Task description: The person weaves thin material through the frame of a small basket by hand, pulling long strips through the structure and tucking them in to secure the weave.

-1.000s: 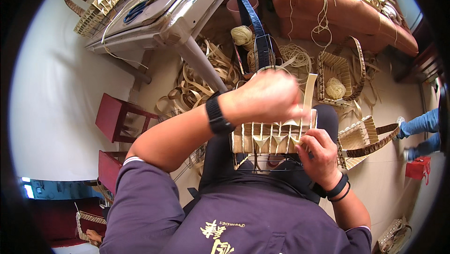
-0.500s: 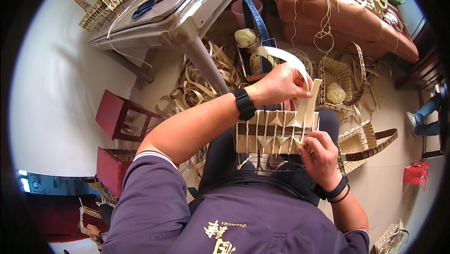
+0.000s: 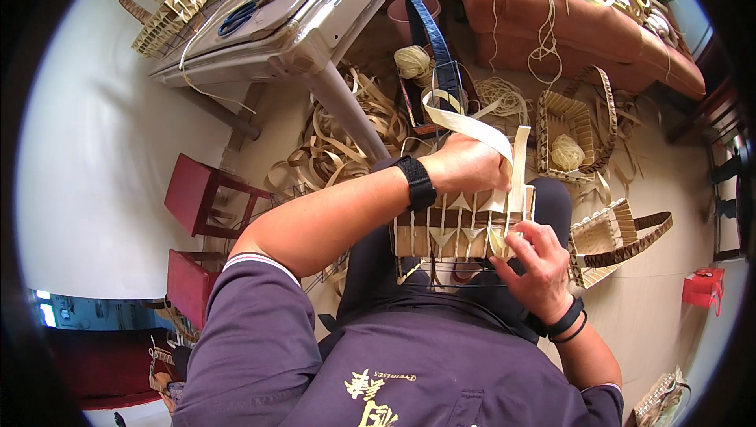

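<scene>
A partly woven basket (image 3: 409, 239) with a dark wire frame rests on my lap, its side wrapped with thin pale cords and crossed by a brown band. Small folded triangles of flat cream strip (image 3: 472, 125) sit between the cords. My left hand (image 3: 468, 165) is closed at the basket's upper edge around this strip, which loops up over the knuckles; its fingertips are mostly hidden. At the basket's right end my right hand (image 3: 543, 260) holds a fold of the strip low on the side between thumb and fingers. Another upright strip end (image 3: 522, 143) rises beside the left hand.
A table (image 3: 315, 45) with blue-handled scissors (image 3: 240, 16) stands front left. Beyond my lap are a blue-handled basket (image 3: 447, 72), coiled strips (image 3: 346, 124) and two brown-handled baskets (image 3: 587, 131) (image 3: 606, 238). Red stools (image 3: 189, 191) stand left; a padded seat (image 3: 567, 45) holds loose strips.
My left hand has moved down and slightly left, its fingers going behind the strip. The right hand's thumb has shifted lower, and the fold by it looks wider.
</scene>
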`<state>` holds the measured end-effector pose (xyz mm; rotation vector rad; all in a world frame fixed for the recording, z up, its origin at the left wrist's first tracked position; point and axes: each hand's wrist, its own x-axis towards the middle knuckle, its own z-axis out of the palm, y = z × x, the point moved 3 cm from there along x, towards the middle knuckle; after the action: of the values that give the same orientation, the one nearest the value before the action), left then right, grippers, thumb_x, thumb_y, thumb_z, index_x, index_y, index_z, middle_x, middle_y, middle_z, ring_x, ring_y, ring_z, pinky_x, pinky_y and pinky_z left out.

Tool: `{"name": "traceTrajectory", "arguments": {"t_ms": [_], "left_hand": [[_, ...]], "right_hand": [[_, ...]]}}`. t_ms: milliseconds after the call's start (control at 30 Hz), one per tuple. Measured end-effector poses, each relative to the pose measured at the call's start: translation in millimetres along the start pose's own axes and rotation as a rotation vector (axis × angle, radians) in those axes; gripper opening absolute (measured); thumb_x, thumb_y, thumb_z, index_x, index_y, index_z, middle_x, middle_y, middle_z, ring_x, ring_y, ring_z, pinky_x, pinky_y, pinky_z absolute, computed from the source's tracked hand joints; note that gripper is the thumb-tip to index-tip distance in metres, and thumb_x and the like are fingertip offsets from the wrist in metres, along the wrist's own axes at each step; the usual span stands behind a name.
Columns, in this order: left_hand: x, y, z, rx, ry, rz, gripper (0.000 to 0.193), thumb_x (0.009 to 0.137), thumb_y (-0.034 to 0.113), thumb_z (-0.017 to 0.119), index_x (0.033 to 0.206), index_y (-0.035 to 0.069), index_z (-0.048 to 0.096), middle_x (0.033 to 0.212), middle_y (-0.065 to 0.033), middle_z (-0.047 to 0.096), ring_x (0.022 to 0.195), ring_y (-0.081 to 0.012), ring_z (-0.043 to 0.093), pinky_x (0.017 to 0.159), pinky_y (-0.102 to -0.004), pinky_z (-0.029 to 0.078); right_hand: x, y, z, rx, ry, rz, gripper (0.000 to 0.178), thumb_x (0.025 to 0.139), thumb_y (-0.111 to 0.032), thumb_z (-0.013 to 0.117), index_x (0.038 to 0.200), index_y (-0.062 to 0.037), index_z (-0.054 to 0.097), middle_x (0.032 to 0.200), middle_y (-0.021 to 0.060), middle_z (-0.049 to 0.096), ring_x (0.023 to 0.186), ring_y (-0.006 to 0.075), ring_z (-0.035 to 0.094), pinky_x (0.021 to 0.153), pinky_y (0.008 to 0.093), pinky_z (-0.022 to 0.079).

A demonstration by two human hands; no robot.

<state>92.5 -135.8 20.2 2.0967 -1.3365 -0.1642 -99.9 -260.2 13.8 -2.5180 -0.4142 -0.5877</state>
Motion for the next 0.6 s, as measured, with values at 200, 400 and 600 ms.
{"name": "traceTrajectory", "arguments": {"t_ms": [200,400,600], "left_hand": [[-8,10,-7,-0.033,-0.159,-0.246,0.039,0.094,0.044,0.078,0.101,0.005,0.08,0.083,-0.0182,0.076,0.08,-0.0371,0.074,0.075,-0.0474,0.058],[-8,66,-65,-0.165,-0.69,-0.109,0.025,0.096,0.026,0.075,0.096,0.001,0.078,0.086,-0.0178,0.075,0.08,-0.0357,0.073,0.073,-0.0458,0.057],[32,25,-50,0.301,-0.16,-0.03,0.018,0.091,0.017,0.074,0.1,0.003,0.08,0.088,-0.0175,0.078,0.085,-0.0364,0.076,0.077,-0.0451,0.059]], "right_hand": [[-5,-13,1,-0.043,0.055,-0.11,0.022,0.076,-0.003,0.08,0.096,-0.0074,0.071,0.111,0.0102,0.065,0.09,0.0289,0.066,0.074,0.0388,0.056],[0,-19,3,-0.005,-0.059,-0.051,0.017,0.074,0.0,0.074,0.088,-0.0061,0.067,0.099,0.0076,0.064,0.084,0.0263,0.063,0.074,0.0384,0.053],[6,-18,-6,0.066,-0.186,-0.172,0.015,0.072,-0.001,0.072,0.083,-0.0077,0.066,0.094,0.0041,0.066,0.085,0.0253,0.063,0.076,0.0365,0.054]]}}
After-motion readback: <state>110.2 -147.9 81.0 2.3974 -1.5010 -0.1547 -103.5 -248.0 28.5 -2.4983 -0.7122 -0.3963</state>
